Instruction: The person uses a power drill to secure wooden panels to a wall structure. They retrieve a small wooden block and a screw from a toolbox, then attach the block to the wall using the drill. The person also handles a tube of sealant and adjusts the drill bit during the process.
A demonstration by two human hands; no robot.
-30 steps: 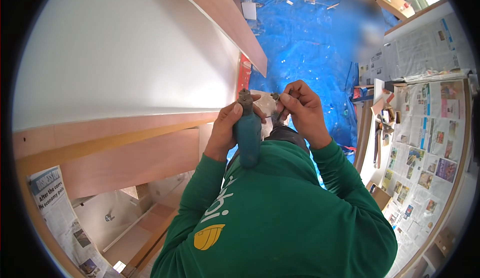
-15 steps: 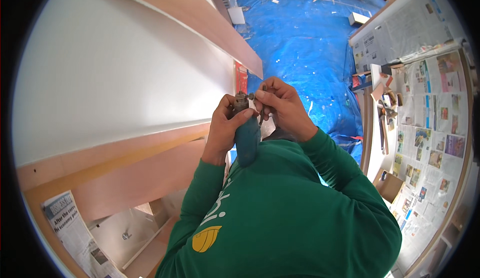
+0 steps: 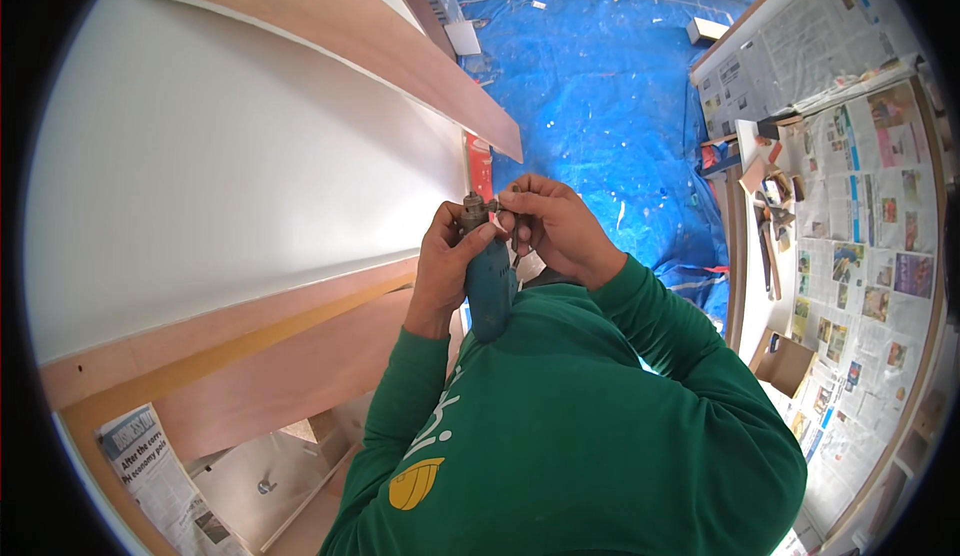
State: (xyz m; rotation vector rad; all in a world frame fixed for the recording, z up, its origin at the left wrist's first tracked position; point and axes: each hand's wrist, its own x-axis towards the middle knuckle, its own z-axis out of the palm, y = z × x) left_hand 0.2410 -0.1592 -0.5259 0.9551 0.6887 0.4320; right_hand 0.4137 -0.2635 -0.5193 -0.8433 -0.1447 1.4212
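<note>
A teal power drill (image 3: pixel 488 291) stands roughly upright before my chest, its metal chuck (image 3: pixel 474 206) pointing away from me. My left hand (image 3: pixel 440 261) is wrapped around the drill just below the chuck, thumb across its front. On the right side of the chuck, my right hand (image 3: pixel 565 228) pinches a small dark metal piece that looks like a chuck key (image 3: pixel 494 206). Its tip meets the chuck's side, partly covered by my fingers. The drill's grip is mostly hidden behind my hands and its body.
A white panel with wooden edging (image 3: pixel 240 316) runs along my left. A long wooden board (image 3: pixel 400 61) juts out above it. Blue sheeting (image 3: pixel 600 86) covers the floor ahead. To the right, hand tools (image 3: pixel 770 241) lie on a ledge beside newspaper-covered panels (image 3: pixel 850 266).
My right hand has turned slightly, its fingers lower at the chuck's side. Both hands and the drill sit a little farther left and lower in view.
</note>
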